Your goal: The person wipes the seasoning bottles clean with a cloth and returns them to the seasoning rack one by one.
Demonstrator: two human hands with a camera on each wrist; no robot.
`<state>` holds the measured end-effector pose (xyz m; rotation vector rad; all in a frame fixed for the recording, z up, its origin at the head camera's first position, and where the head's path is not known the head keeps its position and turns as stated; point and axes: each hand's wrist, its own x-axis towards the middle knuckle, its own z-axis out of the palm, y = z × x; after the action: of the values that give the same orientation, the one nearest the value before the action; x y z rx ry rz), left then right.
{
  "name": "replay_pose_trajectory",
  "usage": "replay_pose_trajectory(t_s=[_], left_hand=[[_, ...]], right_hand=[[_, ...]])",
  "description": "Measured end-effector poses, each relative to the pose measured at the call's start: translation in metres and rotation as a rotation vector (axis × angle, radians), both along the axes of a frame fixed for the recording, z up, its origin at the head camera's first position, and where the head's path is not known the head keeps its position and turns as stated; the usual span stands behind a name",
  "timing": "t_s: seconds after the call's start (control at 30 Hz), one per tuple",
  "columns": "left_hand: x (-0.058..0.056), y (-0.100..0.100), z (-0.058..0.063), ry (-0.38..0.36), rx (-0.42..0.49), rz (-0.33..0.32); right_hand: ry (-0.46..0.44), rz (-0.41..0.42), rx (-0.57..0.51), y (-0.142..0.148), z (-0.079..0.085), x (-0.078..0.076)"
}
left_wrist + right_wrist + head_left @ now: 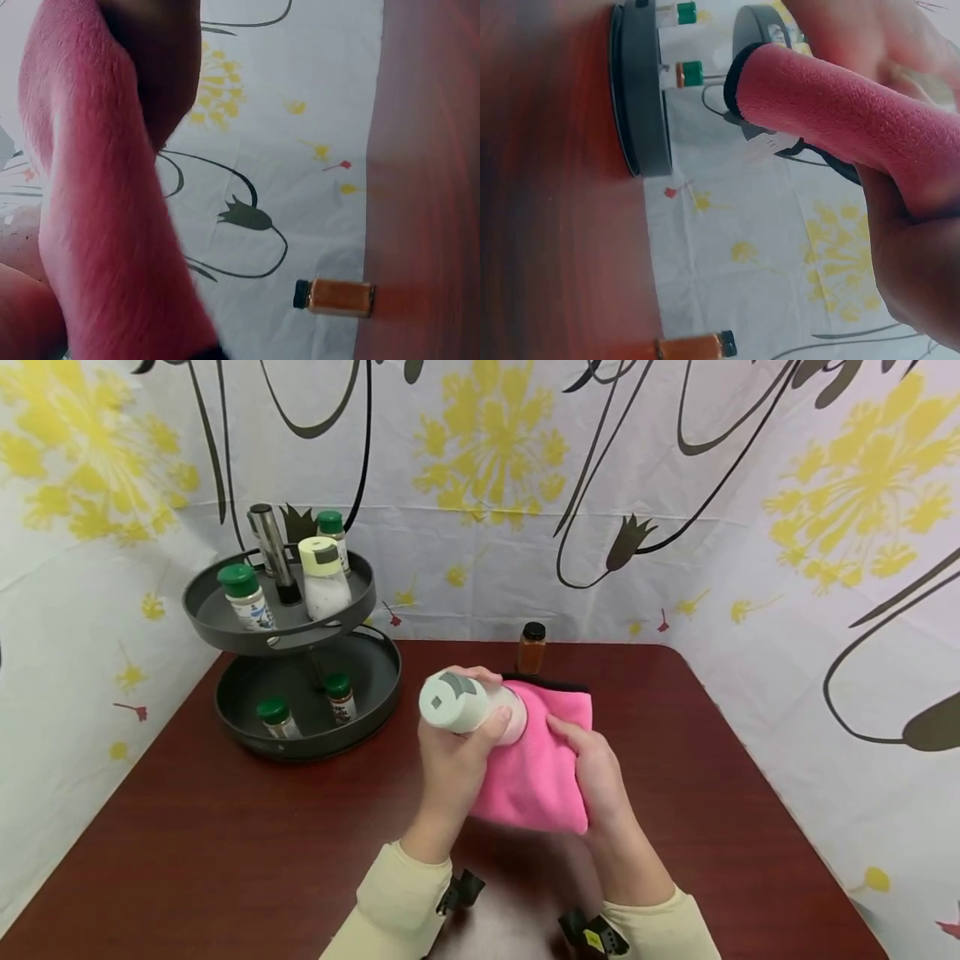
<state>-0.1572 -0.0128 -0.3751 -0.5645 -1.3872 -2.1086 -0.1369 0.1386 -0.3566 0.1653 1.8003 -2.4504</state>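
In the head view my left hand point(457, 756) grips a white shaker bottle point(457, 702) with a pale green flip lid, tilted toward the camera. A pink cloth point(536, 768) with a black edge lies against the bottle's side. My right hand point(600, 777) holds the cloth, thumb on its front and the other fingers hidden behind it. Folded pink cloth point(112, 202) fills much of the left wrist view. From the right wrist, the cloth point(840, 97) runs between the hands, and the bottle is mostly hidden.
A two-tier dark grey rack point(307, 747) stands at the left with several green-capped spice jars, a yellow-lidded shaker point(325, 581) and a silver cylinder point(272, 547). Beyond the cloth, a black-capped spice jar point(532, 647) stands near the back edge of the brown table point(300, 835).
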Motion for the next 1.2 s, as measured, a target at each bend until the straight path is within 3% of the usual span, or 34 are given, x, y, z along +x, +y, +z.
replay_pose_trajectory(t_s=[0.13,0.23,0.33,0.47,0.57,0.7,0.87,1.07,1.2], left_hand=[[0.003,0.004,-0.001,0.003,-0.064,-0.024],[0.004,0.003,-0.004,0.010,-0.099,-0.004],[0.001,0.001,-0.004,0.012,-0.052,0.001],[-0.001,0.001,-0.003,0.018,0.002,-0.029],[0.004,0.004,-0.004,0.032,-0.053,-0.045],[0.009,0.008,-0.006,0.044,-0.131,-0.025],[0.005,0.006,-0.005,0.025,-0.071,0.003],[0.003,0.007,-0.001,0.024,-0.043,-0.025],[0.007,0.012,-0.004,0.043,-0.081,-0.045]], right_hand=[[0.028,-0.002,-0.107,-0.004,-0.003,-0.003],[0.030,-0.036,-0.163,-0.003,-0.004,-0.004],[0.022,-0.075,-0.132,0.002,-0.004,-0.002],[0.011,-0.051,-0.068,0.005,-0.006,0.000],[0.026,-0.010,-0.104,0.000,-0.009,0.000],[0.054,-0.043,-0.185,-0.004,-0.010,-0.001],[0.051,-0.106,-0.140,0.006,-0.006,0.003],[0.042,-0.039,-0.061,0.007,-0.006,0.005],[0.060,-0.017,-0.135,-0.001,-0.007,0.002]])
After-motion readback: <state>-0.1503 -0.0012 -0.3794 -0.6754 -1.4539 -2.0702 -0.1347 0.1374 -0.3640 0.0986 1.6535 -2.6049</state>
